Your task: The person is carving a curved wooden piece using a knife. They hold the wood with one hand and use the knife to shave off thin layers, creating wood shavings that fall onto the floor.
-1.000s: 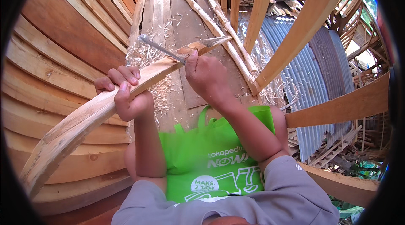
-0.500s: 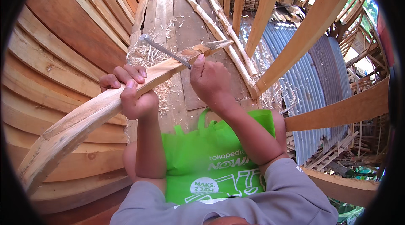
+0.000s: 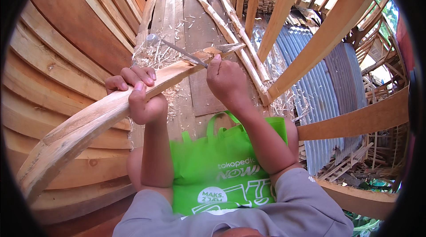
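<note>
Left hand (image 3: 140, 97) clamps the long curved pale wooden rib (image 3: 102, 115) steady, so right hand (image 3: 226, 81), closed round a thin metal blade (image 3: 184, 52), can shave it.

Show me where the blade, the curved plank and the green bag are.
blade (image 3: 179, 50), head view, middle of the metal strip
curved plank (image 3: 88, 119), head view, its pale upper face
green bag (image 3: 213, 166), head view, its front panel

Both hands (image 3: 142, 97) (image 3: 226, 81) clenched — forearms outstretched
</note>
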Demonstrator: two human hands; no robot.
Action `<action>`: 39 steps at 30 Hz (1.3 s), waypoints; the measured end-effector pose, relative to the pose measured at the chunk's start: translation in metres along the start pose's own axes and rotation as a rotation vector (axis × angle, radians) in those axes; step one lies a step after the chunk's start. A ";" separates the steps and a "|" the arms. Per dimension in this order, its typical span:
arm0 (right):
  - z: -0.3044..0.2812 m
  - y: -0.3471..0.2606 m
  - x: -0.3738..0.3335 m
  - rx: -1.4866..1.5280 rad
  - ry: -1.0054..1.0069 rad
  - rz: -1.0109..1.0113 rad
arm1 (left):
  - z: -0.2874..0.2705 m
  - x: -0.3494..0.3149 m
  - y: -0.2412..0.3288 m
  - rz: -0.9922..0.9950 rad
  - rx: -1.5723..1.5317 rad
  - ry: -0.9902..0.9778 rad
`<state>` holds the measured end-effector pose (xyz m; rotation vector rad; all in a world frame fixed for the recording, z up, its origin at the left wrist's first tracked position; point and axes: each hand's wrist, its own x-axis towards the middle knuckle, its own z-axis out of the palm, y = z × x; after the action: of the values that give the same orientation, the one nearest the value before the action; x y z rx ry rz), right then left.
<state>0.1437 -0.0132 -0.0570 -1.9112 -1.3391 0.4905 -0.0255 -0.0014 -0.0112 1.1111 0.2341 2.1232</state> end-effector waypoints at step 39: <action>0.016 0.042 0.031 -0.086 0.154 -0.050 | -0.002 0.005 -0.005 -0.021 -0.124 -0.201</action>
<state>0.1717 0.0134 -0.0956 -1.9376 -1.3219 0.2594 -0.0263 0.0061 -0.0111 1.2319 0.0193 1.9631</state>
